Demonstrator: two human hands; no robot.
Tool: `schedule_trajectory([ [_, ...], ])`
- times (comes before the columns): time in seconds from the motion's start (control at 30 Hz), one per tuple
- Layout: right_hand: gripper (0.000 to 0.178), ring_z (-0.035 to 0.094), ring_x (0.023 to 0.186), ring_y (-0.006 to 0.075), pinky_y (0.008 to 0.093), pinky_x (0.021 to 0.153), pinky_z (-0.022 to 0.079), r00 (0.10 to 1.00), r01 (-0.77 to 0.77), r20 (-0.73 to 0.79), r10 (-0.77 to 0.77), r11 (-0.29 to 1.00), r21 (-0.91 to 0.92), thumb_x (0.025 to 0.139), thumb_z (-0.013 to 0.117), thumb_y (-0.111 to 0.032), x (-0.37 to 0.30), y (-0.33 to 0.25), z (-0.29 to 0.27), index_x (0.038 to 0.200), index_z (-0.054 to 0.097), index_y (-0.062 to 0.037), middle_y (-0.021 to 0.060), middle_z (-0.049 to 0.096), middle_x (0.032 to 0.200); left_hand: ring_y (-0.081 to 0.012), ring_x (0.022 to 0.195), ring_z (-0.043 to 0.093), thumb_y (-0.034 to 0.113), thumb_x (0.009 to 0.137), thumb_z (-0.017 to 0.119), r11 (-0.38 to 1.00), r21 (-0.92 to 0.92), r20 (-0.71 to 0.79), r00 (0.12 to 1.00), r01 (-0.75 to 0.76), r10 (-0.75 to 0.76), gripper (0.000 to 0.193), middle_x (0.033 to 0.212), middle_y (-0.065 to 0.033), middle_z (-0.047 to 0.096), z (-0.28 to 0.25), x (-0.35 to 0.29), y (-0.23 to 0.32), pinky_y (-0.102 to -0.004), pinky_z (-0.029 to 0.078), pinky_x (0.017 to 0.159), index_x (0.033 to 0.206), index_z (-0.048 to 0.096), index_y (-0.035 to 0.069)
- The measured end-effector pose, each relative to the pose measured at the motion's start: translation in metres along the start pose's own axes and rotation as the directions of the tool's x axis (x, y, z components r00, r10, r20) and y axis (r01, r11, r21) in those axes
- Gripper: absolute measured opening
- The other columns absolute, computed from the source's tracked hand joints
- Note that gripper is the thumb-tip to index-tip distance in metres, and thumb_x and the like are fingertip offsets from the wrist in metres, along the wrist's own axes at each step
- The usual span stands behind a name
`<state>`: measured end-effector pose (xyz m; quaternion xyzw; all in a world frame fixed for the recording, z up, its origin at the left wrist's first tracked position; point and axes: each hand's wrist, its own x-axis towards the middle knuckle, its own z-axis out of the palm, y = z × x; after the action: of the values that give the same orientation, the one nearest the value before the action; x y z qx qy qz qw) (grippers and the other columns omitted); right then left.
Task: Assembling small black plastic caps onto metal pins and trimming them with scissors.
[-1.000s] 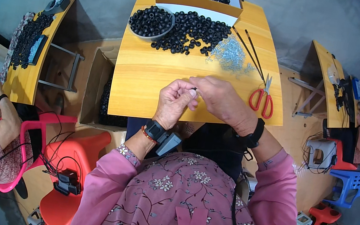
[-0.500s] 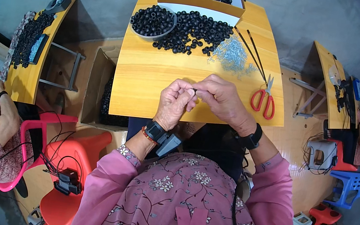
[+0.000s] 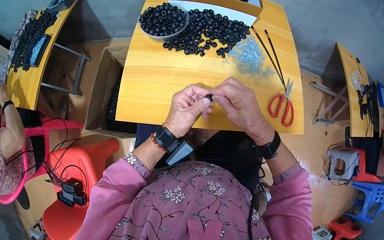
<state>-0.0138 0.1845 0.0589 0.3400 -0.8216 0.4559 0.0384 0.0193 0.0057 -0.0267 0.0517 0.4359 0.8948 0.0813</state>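
Observation:
Just over the table's near edge, a small black bead (image 3: 209, 97) sits between my fingertips. My left hand (image 3: 187, 109) pinches it with thumb and forefinger, the other fingers curled. From the other side my right hand (image 3: 240, 106) closes its fingertips on the same bead; anything smaller in that pinch is hidden. Farther back lie a loose heap of black beads (image 3: 211, 30) and a clear bowl (image 3: 185, 27) full of them. To the right of the heap is a pile of tiny pale-blue clear pieces (image 3: 247, 56).
Red-handled scissors (image 3: 282, 104) and two thin black sticks (image 3: 273, 55) lie at the table's right. An open box (image 3: 256, 12) of beads stands at the back. A cardboard carton (image 3: 101, 90) and a red chair (image 3: 66, 215) are left; another person (image 3: 2, 160) sits beyond.
The bead shows more clearly between my fingertips now, as my right fingers have shifted slightly. Both hands stay in nearly the same place.

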Motion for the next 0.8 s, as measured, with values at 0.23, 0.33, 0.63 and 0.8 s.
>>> schedule_trajectory([
  [0.23,0.007,0.063,0.074,0.0295,0.0355,0.066,0.049,0.998,0.054,0.044,-0.048,0.99,-0.13,0.089,0.068,-0.001,0.001,-0.002,-0.002,0.095,0.067,-0.0029,0.0119,0.059,0.081,-0.0071,0.069,0.062,0.003,0.097,0.065,0.99,0.128,-0.068,0.995,-0.06,0.069,0.008,0.085,-0.0018,0.067,0.013,-0.004,0.004,-0.0216,0.051,0.059,0.104,0.061,0.003],
  [0.33,0.007,0.063,0.074,0.0301,0.0357,0.065,0.049,0.999,0.027,0.034,-0.023,0.991,-0.13,0.088,0.068,-0.001,-0.001,-0.003,-0.001,0.094,0.065,-0.0026,0.0118,0.059,0.08,-0.0062,0.068,0.06,0.003,0.097,0.065,0.988,0.143,-0.063,0.996,-0.055,0.065,0.007,0.082,-0.0007,0.065,0.014,-0.005,0.005,-0.0212,0.05,0.059,0.102,0.06,0.004],
  [0.63,0.007,0.066,0.071,0.0187,0.0299,0.064,0.051,0.99,-0.104,0.103,0.095,0.992,0.076,0.093,0.065,-0.001,-0.003,0.009,0.0,0.099,0.067,-0.0019,0.0082,0.06,0.081,-0.0058,0.068,0.06,0.0,0.097,0.064,0.977,0.2,-0.073,0.994,-0.069,0.085,0.006,0.083,-0.0018,0.067,0.015,-0.004,0.006,-0.0209,0.051,0.061,0.102,0.061,0.003],
  [0.8,0.009,0.063,0.075,0.0318,0.0385,0.066,0.05,0.998,-0.056,0.037,0.054,0.998,0.042,0.091,0.065,-0.007,-0.004,0.008,0.009,0.098,0.066,-0.002,0.0136,0.059,0.08,-0.0092,0.073,0.065,0.003,0.097,0.065,0.977,0.198,-0.055,0.995,-0.074,0.087,0.009,0.089,-0.0051,0.07,0.009,-0.002,0.001,-0.0231,0.054,0.064,0.104,0.06,0.002],
])
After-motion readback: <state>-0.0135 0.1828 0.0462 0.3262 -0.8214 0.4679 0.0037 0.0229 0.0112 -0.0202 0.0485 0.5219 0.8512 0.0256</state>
